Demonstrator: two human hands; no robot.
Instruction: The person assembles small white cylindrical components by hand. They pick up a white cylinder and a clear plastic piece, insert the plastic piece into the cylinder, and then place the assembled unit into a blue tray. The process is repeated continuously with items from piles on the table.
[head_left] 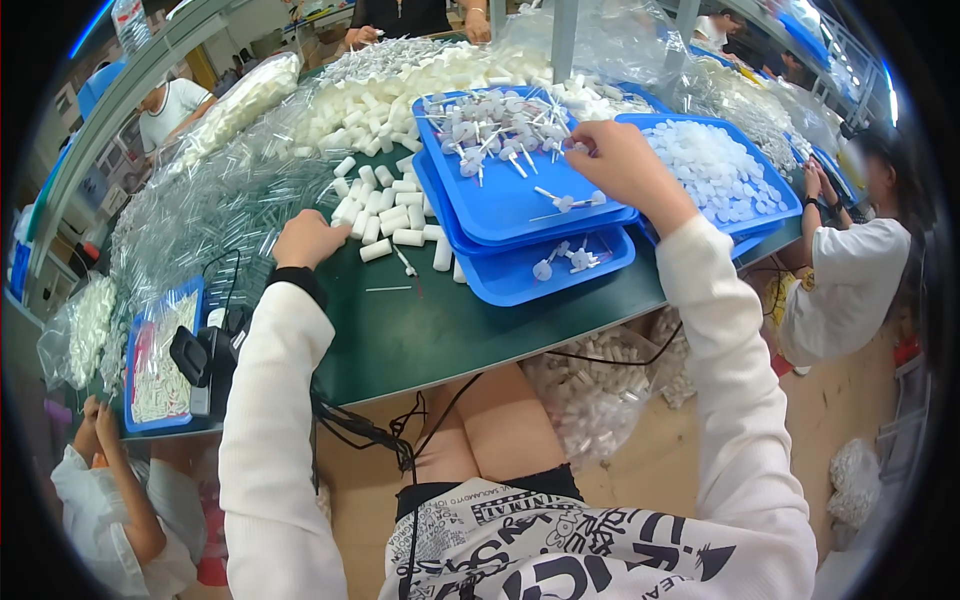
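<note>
My left hand [308, 240] is at the table's left middle, curled closed with the thumb toward loose white cylinders [385, 205]. What it holds, if anything, is hidden. My right hand [632, 168] reaches over the upper blue tray [485, 215], fingers pinched near its right rim; what sits between the fingertips is hidden. Heaped in that tray are small white parts with round discs and thin stems [495, 125]. Under it a lower blue tray [510, 287] holds a few similar parts. A thin white stem piece [407, 263] and a thin rod [388, 289] lie on the green tabletop.
Clear plastic tubes [215, 210] pile up at left. Another blue tray [790, 208] holds translucent discs [715, 165]. A black device [190, 355] stands beside a blue tray of white sticks [160, 385]. A metal post [567, 40] rises at the back. Other people sit around the table.
</note>
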